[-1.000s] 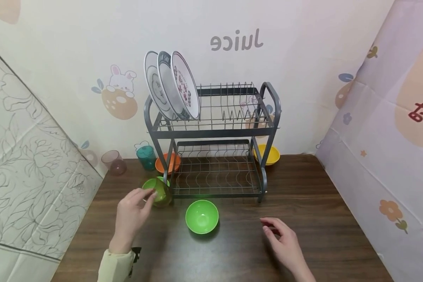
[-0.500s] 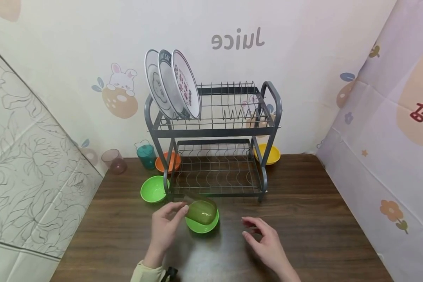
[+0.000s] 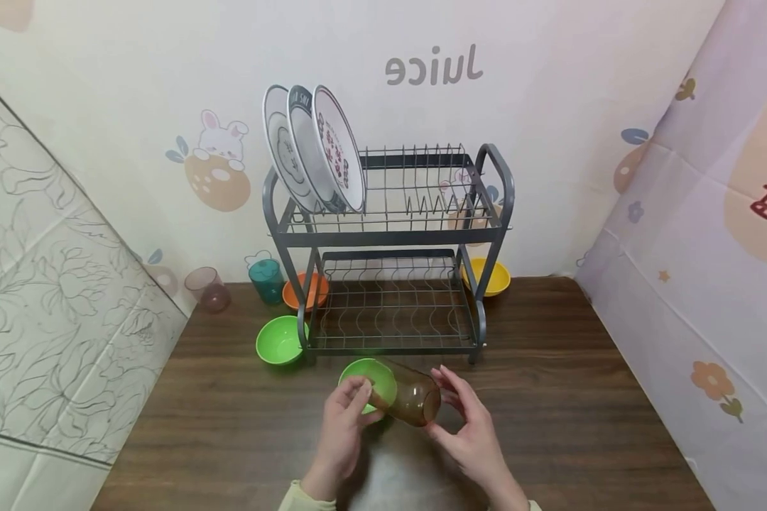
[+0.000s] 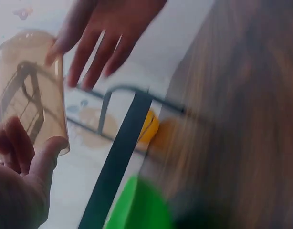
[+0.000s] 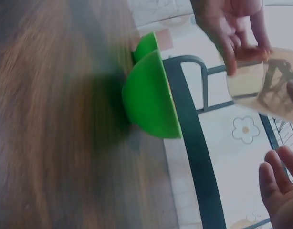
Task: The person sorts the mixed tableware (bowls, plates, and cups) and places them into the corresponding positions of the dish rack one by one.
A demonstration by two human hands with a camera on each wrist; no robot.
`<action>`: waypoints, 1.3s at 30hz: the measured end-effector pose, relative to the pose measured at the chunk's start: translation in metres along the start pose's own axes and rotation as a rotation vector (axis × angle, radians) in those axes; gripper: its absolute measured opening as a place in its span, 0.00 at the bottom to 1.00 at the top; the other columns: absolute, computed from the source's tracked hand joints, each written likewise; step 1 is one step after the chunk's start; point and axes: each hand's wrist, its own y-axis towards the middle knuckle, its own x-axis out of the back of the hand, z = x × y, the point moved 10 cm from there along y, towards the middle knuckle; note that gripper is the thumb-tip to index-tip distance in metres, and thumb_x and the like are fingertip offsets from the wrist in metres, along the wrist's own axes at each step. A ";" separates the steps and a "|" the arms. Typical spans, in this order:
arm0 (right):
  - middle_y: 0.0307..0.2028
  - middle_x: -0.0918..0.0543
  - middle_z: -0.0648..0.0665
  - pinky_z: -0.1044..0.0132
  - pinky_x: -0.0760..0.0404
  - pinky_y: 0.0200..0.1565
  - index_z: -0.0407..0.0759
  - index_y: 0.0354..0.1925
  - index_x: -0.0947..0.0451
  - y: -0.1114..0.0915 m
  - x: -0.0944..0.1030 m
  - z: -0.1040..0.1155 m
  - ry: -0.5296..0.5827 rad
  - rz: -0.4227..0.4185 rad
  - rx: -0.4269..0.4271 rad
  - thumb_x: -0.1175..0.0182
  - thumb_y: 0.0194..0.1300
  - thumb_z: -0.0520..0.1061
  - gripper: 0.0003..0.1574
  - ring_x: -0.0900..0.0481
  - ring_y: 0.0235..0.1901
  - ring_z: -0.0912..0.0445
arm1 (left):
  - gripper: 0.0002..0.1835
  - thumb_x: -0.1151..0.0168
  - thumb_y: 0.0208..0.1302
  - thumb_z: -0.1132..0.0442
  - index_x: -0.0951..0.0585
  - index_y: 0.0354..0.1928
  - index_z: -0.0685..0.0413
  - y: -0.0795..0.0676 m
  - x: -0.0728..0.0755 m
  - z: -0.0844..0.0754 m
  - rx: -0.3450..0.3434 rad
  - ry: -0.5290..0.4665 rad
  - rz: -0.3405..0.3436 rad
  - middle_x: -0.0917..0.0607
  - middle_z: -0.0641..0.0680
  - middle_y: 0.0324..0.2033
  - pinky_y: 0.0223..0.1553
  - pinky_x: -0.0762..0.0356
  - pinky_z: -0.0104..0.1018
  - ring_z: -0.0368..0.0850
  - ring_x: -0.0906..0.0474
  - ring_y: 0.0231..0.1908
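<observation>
A clear amber cup [image 3: 414, 397] is tilted sideways above the table, overlapping the near green bowl [image 3: 355, 369] in the head view. My left hand [image 3: 341, 422] pinches one end of the cup between thumb and fingers. At its other end, my right hand [image 3: 476, 429] has its thumb against the cup, while its fingers are spread and fairly straight. Both wrist views catch the cup up close, and the left one shows the right hand [image 4: 115, 26] over its upper end. The green bowl [image 5: 149, 98] stands upright on the table.
Behind the hands is a two-tier dish rack [image 3: 393, 239], with 3 plates [image 3: 339, 152] upright at its upper left. Around it are another green bowl [image 3: 280, 341], an orange bowl [image 3: 309, 291], a teal cup [image 3: 266, 281], a pinkish cup [image 3: 209, 289] and a yellow bowl [image 3: 495, 278].
My left hand has carried the amber cup rightward from beside the left green bowl to the table's middle, tilting it over. My right hand has moved left to meet it.
</observation>
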 end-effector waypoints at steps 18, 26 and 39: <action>0.64 0.27 0.34 0.71 0.28 0.58 0.31 0.70 0.38 0.013 -0.009 0.020 0.041 0.046 0.088 0.23 0.42 0.26 0.58 0.28 0.63 0.56 | 0.18 0.47 0.76 0.50 0.24 0.53 0.58 -0.011 -0.023 0.046 0.306 -0.175 0.052 0.17 0.53 0.43 0.43 0.18 0.38 0.45 0.20 0.48; 0.62 0.27 0.34 0.72 0.22 0.50 0.32 0.67 0.34 0.019 -0.010 0.029 -0.078 0.085 0.150 0.21 0.41 0.29 0.55 0.27 0.61 0.55 | 0.20 0.47 0.75 0.48 0.21 0.53 0.57 -0.012 -0.015 0.049 0.319 -0.063 0.044 0.15 0.54 0.46 0.48 0.20 0.42 0.46 0.19 0.47; 0.61 0.26 0.43 0.58 0.16 0.45 0.45 0.73 0.39 0.057 -0.004 0.008 -0.194 0.129 0.050 0.22 0.51 0.40 0.56 0.23 0.52 0.51 | 0.25 0.47 0.74 0.52 0.28 0.61 0.65 -0.006 -0.006 0.041 0.255 -0.048 0.067 0.17 0.62 0.53 0.50 0.22 0.40 0.52 0.19 0.53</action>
